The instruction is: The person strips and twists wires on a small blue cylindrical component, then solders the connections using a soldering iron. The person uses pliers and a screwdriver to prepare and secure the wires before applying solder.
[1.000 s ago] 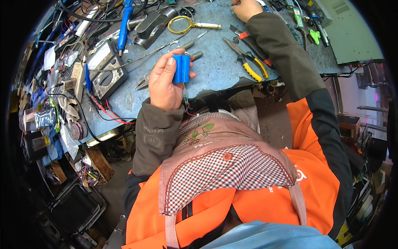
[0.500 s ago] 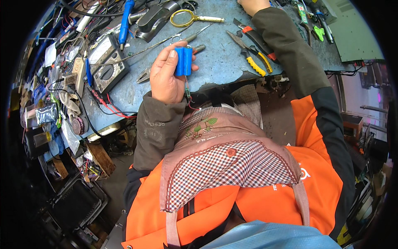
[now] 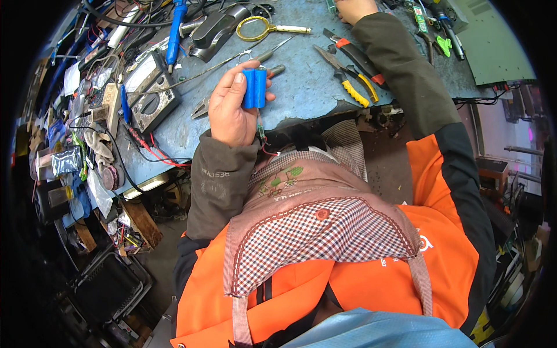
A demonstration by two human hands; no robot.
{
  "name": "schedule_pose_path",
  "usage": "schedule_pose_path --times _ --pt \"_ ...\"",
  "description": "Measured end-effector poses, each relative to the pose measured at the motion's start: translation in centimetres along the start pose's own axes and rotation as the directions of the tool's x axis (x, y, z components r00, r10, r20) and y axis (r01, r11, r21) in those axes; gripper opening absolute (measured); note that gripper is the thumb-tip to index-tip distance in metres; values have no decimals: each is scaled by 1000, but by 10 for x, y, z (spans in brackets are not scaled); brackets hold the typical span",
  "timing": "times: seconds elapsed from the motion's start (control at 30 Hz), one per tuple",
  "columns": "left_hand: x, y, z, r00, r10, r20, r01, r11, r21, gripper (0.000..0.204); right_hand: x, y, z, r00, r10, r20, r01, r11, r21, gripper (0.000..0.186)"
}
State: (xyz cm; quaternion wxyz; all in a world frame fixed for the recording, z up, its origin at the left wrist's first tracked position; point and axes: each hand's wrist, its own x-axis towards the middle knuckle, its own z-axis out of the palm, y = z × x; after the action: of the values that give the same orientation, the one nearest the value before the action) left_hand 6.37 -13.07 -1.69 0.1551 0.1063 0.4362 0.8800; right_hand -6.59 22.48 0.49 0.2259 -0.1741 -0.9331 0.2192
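A blue-wrapped battery pack (image 3: pixel 255 88) of two side-by-side cylinders stands upright in my left hand (image 3: pixel 230 110), its fingers closed around it. A short lead with a red wire (image 3: pixel 262 139) hangs from its lower end. At the far edge of the workbench (image 3: pixel 301 87), my right hand (image 3: pixel 355 9) is partly cut off by the top of the view. Its fingers look curled, beside a small greenish piece (image 3: pixel 331 6); whether they grip that piece is unclear. Pliers with yellow-and-black handles (image 3: pixel 351 80) and a red-and-black cutter (image 3: pixel 355 57) lie near my right forearm.
A magnifying glass (image 3: pixel 253 28) and a black curved device (image 3: pixel 219 32) lie at the back. To the left are an analog multimeter (image 3: pixel 152 98), a blue soldering iron (image 3: pixel 175 36) and heaped cables. Red test leads (image 3: pixel 152 152) cross the bench's front edge.
The bench and both hands sit slightly lower in view. Some of the greenish piece beside my right hand now shows. My left hand keeps hold of the battery pack.
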Motion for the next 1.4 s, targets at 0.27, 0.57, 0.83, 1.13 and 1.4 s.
schedule_pose_path --times 0.27,0.57,0.83,1.13,1.4 --pt "-4 0 -2 998 7 68 -10 999 48 42 -80 -85 -75 829 -539 150 437 792 427 21" --pt "-9 -3 -7 990 0 143 -18 992 125 42 -194 -93 -65 658 -753 13 562 502 658 17" --pt "-10 -5 -6 989 0 145 -37 966 255 39 -214 -85 -54 712 -696 -92 590 522 616 17" --pt "-11 -6 -2 994 -38 106 3 948 319 37 -220 -78 -52 800 -576 -165 568 642 515 19" --pt "-26 12 16 995 -51 81 -17 737 676 29 -215 -33 -58 891 -448 -75 430 885 -178 30"
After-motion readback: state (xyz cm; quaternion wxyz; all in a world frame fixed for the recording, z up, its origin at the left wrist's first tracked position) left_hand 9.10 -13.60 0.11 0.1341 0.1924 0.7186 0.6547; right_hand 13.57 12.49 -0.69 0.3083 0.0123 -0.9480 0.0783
